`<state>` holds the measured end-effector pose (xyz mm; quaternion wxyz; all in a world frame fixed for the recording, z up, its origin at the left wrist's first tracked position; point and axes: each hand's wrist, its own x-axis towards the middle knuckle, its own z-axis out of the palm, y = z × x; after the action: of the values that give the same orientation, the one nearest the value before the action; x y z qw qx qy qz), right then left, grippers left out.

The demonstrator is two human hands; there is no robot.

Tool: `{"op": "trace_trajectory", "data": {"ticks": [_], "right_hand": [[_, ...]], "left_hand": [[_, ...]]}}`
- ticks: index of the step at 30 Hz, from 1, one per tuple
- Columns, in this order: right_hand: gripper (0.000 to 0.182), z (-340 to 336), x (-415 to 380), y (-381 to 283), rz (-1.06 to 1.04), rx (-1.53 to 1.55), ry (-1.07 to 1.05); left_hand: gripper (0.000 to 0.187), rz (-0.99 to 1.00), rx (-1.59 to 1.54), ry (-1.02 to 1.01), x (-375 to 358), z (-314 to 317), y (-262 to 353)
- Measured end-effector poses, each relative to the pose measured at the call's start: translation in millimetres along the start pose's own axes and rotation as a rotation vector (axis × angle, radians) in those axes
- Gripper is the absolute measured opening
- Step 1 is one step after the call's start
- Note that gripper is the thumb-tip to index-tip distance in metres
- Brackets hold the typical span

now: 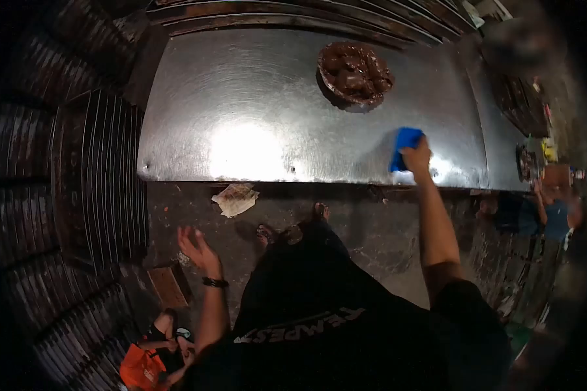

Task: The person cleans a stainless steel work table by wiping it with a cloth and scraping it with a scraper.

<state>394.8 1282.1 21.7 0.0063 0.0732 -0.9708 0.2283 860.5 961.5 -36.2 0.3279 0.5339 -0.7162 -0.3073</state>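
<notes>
My right hand (pixel 417 159) is closed around a flat, blue, rectangular scraper (pixel 406 143) at the front edge of the metal table (pixel 267 78), toward its right side. Whether the scraper presses on the metal cannot be told. Farther back on the table stands a round bowl (pixel 353 77) heaped with glossy brown dough-like lumps. My left hand (pixel 201 251) hangs in the air before the table, off to the left, its fingers spread and nothing in them. A dark band circles that wrist.
Stacked dark trays (pixel 98 176) line the left side, and more trays (pixel 306 16) lie behind the table. On the floor are a crumpled paper (pixel 235 199) and a cardboard box (pixel 169 285). A person in orange (pixel 141 366) sits lower left; another person (pixel 556 212) is far right.
</notes>
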Motion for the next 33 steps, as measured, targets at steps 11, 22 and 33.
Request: {"op": "trace_trajectory", "data": {"ticks": [11, 22, 33], "right_hand": [[0.049, 113, -170, -347, -0.423, 0.17, -0.644], [0.044, 123, -68, -307, -0.447, 0.082, -0.247], [0.062, 113, -75, -309, -0.785, 0.062, -0.408]], "left_hand": [[0.023, -0.406, 0.197, -0.994, 5, 12, -81], [0.027, -0.66, 0.397, -0.686, -170, -112, -305], [0.013, -0.84, -0.465, -0.495, -153, -75, -294]]}}
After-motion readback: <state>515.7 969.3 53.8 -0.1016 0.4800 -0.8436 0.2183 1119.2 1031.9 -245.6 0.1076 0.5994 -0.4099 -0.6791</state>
